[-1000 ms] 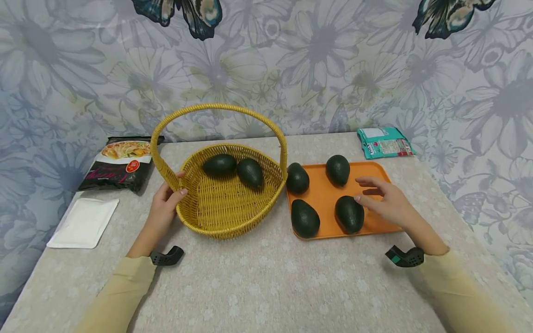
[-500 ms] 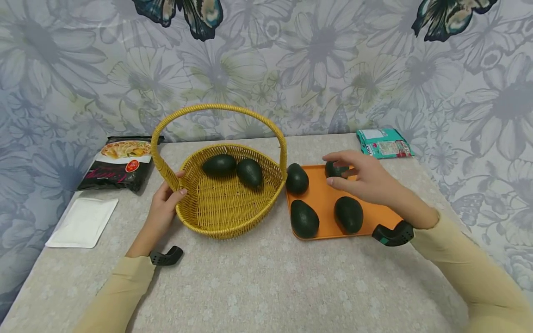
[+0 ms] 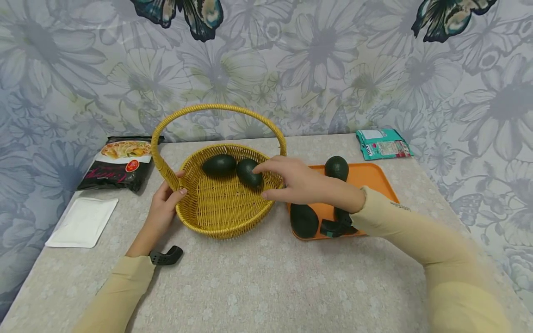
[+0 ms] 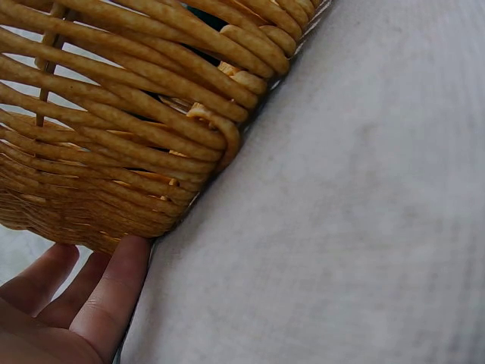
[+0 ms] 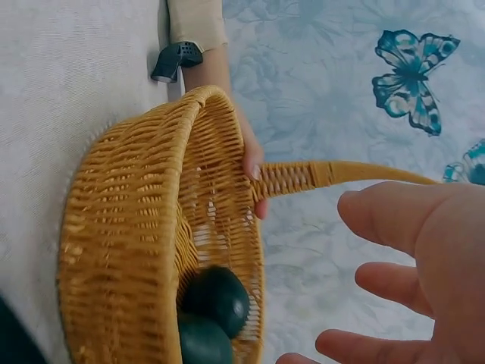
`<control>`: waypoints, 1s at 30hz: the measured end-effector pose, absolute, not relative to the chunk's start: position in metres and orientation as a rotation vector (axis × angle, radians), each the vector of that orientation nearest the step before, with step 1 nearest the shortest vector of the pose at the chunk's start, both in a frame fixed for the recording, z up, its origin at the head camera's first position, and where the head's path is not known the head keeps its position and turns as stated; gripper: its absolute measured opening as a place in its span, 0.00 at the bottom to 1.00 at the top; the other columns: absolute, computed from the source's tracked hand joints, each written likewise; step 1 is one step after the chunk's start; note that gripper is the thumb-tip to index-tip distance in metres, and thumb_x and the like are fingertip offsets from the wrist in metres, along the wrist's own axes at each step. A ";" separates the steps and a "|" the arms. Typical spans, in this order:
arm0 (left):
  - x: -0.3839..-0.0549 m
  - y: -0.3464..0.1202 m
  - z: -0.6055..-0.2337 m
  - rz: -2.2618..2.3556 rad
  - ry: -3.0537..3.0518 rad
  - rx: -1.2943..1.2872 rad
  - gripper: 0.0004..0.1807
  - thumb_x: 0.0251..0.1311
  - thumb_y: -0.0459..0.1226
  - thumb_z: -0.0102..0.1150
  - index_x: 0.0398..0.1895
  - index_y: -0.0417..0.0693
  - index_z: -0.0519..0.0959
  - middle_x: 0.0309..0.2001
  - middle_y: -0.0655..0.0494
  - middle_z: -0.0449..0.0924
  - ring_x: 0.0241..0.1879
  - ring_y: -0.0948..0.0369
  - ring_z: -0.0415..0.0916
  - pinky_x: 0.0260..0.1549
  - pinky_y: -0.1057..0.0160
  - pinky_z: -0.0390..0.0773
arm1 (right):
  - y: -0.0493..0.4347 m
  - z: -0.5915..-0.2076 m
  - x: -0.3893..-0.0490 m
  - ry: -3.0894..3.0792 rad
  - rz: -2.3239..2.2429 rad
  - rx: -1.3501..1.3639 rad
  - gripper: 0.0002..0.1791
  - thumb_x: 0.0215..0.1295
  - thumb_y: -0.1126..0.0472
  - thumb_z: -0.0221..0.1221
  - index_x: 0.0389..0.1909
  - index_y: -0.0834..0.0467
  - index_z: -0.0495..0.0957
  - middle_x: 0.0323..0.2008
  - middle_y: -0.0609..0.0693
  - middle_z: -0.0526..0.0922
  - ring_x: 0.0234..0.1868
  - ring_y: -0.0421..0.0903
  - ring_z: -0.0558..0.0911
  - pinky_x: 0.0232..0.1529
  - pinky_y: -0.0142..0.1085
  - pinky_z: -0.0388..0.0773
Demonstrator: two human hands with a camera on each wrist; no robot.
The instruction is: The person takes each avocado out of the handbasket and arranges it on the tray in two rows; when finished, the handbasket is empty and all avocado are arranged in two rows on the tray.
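My left hand (image 3: 164,206) grips the left side of a yellow wicker basket (image 3: 216,229) where its arched handle meets the rim, thumb inside. In the left wrist view, fingers (image 4: 114,296) press against the basket's outer weave. Two dark green avocados, one lying sideways (image 3: 219,165) and one closer to the right (image 3: 248,174), rest in the back of the basket. My right hand (image 3: 295,178) hovers over the basket's right rim, fingers spread and holding nothing, its index finger near the right-hand avocado. The right wrist view also has this hand apart from the basket.
Right of the basket lies an orange tray (image 3: 370,178) with avocados, including one at the back (image 3: 336,167) and one at front left (image 3: 304,221); my right arm covers part of it. A teal packet (image 3: 384,143), a black food packet (image 3: 118,164) and a white packet (image 3: 83,222) lie around.
My right hand has swept left, from beside the front avocado on the tray, past the back one, to above the basket's right rim. My left hand and the basket stay put.
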State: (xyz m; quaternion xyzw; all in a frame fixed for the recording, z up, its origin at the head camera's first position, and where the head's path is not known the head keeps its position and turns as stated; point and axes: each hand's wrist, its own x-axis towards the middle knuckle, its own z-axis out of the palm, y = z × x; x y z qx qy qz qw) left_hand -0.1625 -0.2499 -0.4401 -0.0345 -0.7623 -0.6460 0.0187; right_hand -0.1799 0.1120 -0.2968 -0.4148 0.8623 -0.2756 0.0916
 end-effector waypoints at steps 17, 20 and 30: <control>-0.162 -0.249 -0.439 -2.041 -2.320 -0.129 0.28 0.77 0.38 0.49 0.77 0.47 0.62 0.77 0.41 0.59 0.62 0.72 0.68 0.50 0.80 0.75 | 0.048 -0.320 -0.226 2.562 -0.646 -0.925 0.34 0.71 0.50 0.61 0.75 0.52 0.65 0.73 0.55 0.67 0.74 0.56 0.66 0.68 0.51 0.70; -0.162 -0.248 -0.439 -2.057 -2.300 -0.141 0.28 0.77 0.37 0.49 0.77 0.46 0.62 0.76 0.41 0.60 0.62 0.71 0.69 0.49 0.80 0.75 | 0.042 -0.327 -0.234 2.570 -0.627 -0.858 0.33 0.71 0.50 0.61 0.75 0.51 0.66 0.73 0.55 0.67 0.74 0.55 0.66 0.67 0.51 0.71; -0.162 -0.249 -0.439 -2.033 -2.310 -0.130 0.28 0.77 0.37 0.50 0.77 0.47 0.63 0.74 0.46 0.63 0.61 0.71 0.69 0.50 0.80 0.74 | 0.021 -0.343 -0.246 2.642 -0.422 -0.744 0.27 0.74 0.55 0.59 0.72 0.47 0.70 0.71 0.56 0.70 0.73 0.55 0.68 0.62 0.47 0.75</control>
